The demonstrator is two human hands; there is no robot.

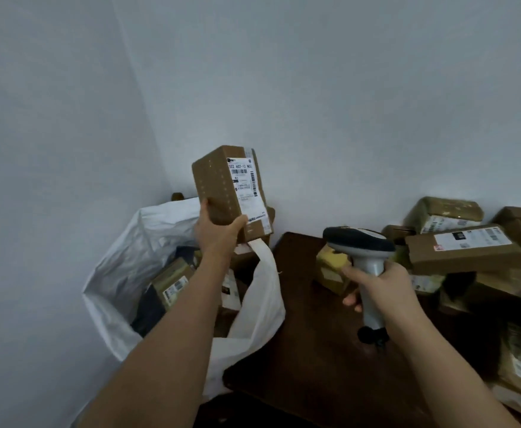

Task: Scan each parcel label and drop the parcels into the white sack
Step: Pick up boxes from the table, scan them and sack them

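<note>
A: Head view. The left hand (219,231) holds a brown parcel (219,183) upright above the white sack (262,301), thumb curled over one lower edge and fingers wrapped round the other. Its label (247,188) faces right, toward the scanner.

B: And the right hand (379,282)?

A: Fingers closed round the grip of the handheld scanner (361,242), held over the dark table (308,350), head turned roughly toward the label. Whether the trigger is pressed cannot be told.

B: The remaining parcels?

A: The unscanned pile (466,248) lies at the table's right; several parcels already sit in the sack.

B: Likely faults?

A: The label meets the scanner at an angle, so a read may fail. The hold is low on a tall box; tipping it could drop it unscanned into the sack.
</note>
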